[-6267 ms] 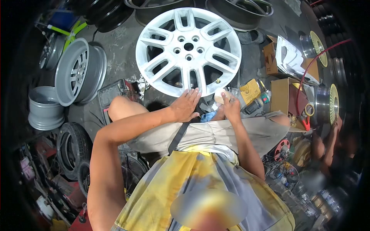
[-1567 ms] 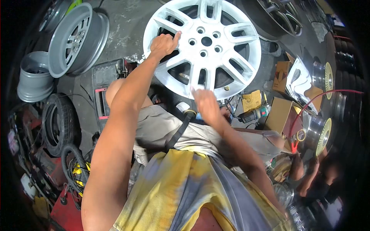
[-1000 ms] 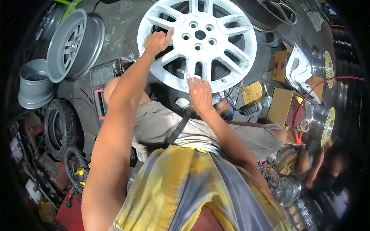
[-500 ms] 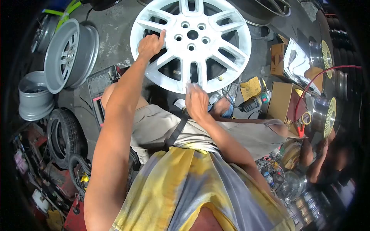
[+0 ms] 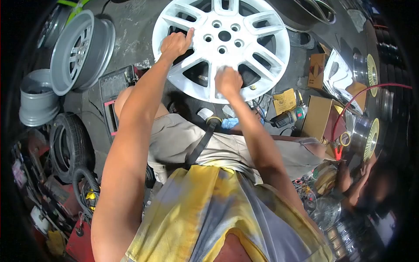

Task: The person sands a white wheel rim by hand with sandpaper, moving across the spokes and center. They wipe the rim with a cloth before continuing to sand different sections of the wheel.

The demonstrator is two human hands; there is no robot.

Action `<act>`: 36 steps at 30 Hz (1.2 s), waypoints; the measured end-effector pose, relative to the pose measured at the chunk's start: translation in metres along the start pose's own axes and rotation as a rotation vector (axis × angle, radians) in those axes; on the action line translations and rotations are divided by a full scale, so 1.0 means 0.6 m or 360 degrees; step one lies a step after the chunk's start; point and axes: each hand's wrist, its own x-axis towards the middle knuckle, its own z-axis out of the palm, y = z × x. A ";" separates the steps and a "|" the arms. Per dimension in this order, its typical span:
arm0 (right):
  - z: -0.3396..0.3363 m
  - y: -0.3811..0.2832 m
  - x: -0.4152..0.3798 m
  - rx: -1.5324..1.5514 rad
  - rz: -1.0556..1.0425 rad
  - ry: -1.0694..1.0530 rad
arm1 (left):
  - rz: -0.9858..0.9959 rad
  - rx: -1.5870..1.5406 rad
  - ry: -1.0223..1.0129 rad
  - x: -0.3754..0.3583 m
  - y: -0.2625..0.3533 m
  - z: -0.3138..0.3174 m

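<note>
A white-coated alloy wheel (image 5: 224,65) with paired spokes lies face up in front of me, its top cut off by the view's edge. My left hand (image 5: 176,45) grips a spoke on its left side, the fingers curled into the opening and one digit stretched along the face toward the hub. On the lower spoke, below the lug holes, rests my right hand (image 5: 228,82), closed and slightly blurred. Its fingertips press on the white surface, and whatever they may hold is hidden beneath them.
Grey wheels (image 5: 72,52) and a tyre (image 5: 70,148) stand at the left. On the right are a power tool (image 5: 286,117), cardboard boxes (image 5: 317,118), a red hose (image 5: 371,88) and chrome wheels (image 5: 371,139). Another person's arm (image 5: 360,181) shows at lower right.
My right hand has slid up the lower spoke from the wheel's near edge toward the hub. The left hand keeps its grip. The whole view has shifted slightly.
</note>
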 end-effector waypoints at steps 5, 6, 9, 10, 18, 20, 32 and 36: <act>-0.021 0.080 -0.067 -0.0223 -0.0443 -0.0621 | -0.0071 -0.0043 -0.0064 0.006 -0.003 -0.002; -0.041 0.095 -0.104 -0.0053 -0.0670 -0.0497 | -0.0043 -0.0050 -0.0030 0.007 -0.007 0.003; -0.123 0.086 -0.135 0.0113 -0.0752 -0.0936 | 0.0009 -0.0017 0.0056 0.008 -0.010 0.008; -0.137 0.086 -0.155 0.0036 -0.0780 -0.0812 | -0.0004 -0.0028 0.0015 0.005 -0.006 0.008; -0.088 0.090 -0.112 -0.0602 -0.1181 -0.0276 | 0.0019 -0.0005 0.0022 0.005 -0.006 0.008; -0.060 0.089 -0.080 -0.0646 -0.1190 -0.0289 | 0.0011 -0.0018 -0.0010 -0.002 -0.005 0.005; -0.044 0.110 -0.063 -0.0523 -0.1284 -0.0598 | 0.0037 -0.0093 0.0012 -0.001 -0.001 0.004; -0.007 0.093 -0.131 -0.0382 -0.1530 0.0137 | 0.0046 -0.0049 0.0188 0.004 -0.009 0.023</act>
